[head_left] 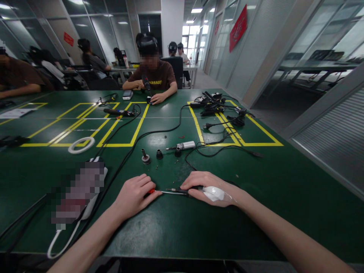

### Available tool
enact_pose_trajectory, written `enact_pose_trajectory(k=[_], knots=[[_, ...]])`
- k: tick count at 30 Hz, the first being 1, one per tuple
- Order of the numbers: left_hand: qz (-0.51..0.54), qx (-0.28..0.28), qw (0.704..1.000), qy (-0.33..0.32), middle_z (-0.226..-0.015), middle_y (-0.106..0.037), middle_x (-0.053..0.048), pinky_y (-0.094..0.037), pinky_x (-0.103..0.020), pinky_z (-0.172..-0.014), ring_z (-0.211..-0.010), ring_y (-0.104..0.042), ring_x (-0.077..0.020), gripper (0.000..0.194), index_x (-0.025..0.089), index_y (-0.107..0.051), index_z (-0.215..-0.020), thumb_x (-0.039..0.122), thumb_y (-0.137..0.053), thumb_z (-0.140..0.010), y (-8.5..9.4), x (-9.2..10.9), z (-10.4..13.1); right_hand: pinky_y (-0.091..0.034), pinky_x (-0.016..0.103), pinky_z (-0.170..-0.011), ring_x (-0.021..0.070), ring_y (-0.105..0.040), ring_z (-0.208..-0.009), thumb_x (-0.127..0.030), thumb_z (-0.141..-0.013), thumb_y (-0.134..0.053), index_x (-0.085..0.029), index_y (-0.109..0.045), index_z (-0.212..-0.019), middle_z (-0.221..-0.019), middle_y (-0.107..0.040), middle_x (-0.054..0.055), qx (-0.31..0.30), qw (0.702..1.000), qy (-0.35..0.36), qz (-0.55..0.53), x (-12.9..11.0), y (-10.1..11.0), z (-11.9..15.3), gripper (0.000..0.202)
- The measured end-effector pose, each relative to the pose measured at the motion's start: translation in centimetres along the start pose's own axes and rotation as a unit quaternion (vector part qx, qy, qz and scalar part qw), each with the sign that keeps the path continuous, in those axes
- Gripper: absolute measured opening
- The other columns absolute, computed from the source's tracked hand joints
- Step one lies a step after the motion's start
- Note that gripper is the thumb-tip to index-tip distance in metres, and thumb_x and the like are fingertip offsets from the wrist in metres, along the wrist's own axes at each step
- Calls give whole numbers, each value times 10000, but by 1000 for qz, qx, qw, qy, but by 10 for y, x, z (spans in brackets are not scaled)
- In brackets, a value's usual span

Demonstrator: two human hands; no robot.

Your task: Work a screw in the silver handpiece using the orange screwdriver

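Observation:
My left hand [137,194] is closed around the red handle of a screwdriver [170,192]. The screwdriver's thin metal shaft runs right, its end at a black pen-like tool handle [184,190]; I cannot tell whether it touches. My right hand [210,187] grips that handle, from which a short metal tip points left. A white patch is stuck on the back of this hand. Just beyond both hands stand a metal stem on a round base [145,157], a black collar [159,154] and a second black collar [178,151]. A silver metal barrel [185,145] lies behind them.
Tiny screws lie near the collars. On the left are a blurred phone-like slab [82,193], a tape roll [81,145] and black cables. Tangled corded tools [212,103] lie far right. Across the green table [159,231], a person holds a power screwdriver [146,82].

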State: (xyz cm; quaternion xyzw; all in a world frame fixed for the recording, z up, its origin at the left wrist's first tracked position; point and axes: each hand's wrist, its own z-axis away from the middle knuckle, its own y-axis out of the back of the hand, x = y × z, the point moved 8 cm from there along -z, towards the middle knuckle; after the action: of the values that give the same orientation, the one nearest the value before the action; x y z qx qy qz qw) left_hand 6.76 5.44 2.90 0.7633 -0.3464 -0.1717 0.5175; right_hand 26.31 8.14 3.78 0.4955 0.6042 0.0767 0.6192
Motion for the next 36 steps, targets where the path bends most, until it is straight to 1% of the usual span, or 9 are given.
enact_pose_trajectory(k=[5,10,14,18,22,25,29,36], knots=[[-17,4,1000,-8,-730,-636,-25,-418,-295,-627,-679,-580,-184,413,187,-637,-802,399,-484,-1122,1,2,-1,-572,388,-922,224,-739,-996,-259,-1039,-582,-164,-781,-1127,-1111,-813,119,0,1000,2,-3,-1,0,0,238],[-41,12,999,-26,-735,-637,-29,-417,-321,-661,-677,-562,-191,476,181,-628,-800,414,-402,-1148,2,6,-3,-569,398,-921,235,-741,-1002,-250,-1035,-585,-142,-783,-1126,-1117,-811,133,-3,1000,-3,-1,-1,1,0,243],[-30,16,999,-21,-746,-623,-23,-420,-302,-645,-671,-568,-185,448,180,-629,-820,418,-428,-1143,2,5,-1,-570,395,-916,239,-741,-999,-247,-1032,-587,-135,-783,-1123,-1116,-812,136,-2,1000,-1,0,-1,1,0,244],[7,18,1000,-4,-763,-610,-9,-426,-265,-607,-642,-577,-159,430,177,-619,-883,458,-421,-1142,1,2,1,-569,381,-910,233,-744,-993,-237,-1032,-580,-134,-783,-1117,-1101,-815,131,8,1000,7,-1,0,1,0,243],[27,24,999,3,-746,-585,7,-410,-241,-571,-595,-557,-132,464,183,-582,-842,490,-404,-1142,2,0,0,-568,382,-906,236,-745,-990,-243,-1031,-585,-138,-785,-1115,-1100,-817,130,7,1000,8,1,0,0,0,241],[26,32,999,-7,-730,-587,7,-396,-241,-558,-585,-550,-131,468,181,-592,-830,475,-408,-1145,3,2,-1,-569,377,-906,233,-747,-990,-239,-1028,-588,-143,-785,-1115,-1101,-817,126,7,1000,6,1,0,0,0,235],[6,42,999,-23,-707,-610,-6,-398,-258,-565,-612,-564,-153,493,177,-610,-819,468,-390,-1151,6,6,-2,-572,378,-915,229,-748,-998,-241,-1030,-590,-146,-783,-1115,-1115,-814,131,7,1000,5,0,0,0,0,231],[-12,28,999,-24,-705,-644,-19,-428,-272,-602,-647,-586,-167,511,178,-623,-806,470,-385,-1151,3,5,-2,-572,386,-919,235,-745,-999,-242,-1035,-584,-135,-784,-1125,-1108,-815,132,3,1000,4,-3,-1,0,0,244]])
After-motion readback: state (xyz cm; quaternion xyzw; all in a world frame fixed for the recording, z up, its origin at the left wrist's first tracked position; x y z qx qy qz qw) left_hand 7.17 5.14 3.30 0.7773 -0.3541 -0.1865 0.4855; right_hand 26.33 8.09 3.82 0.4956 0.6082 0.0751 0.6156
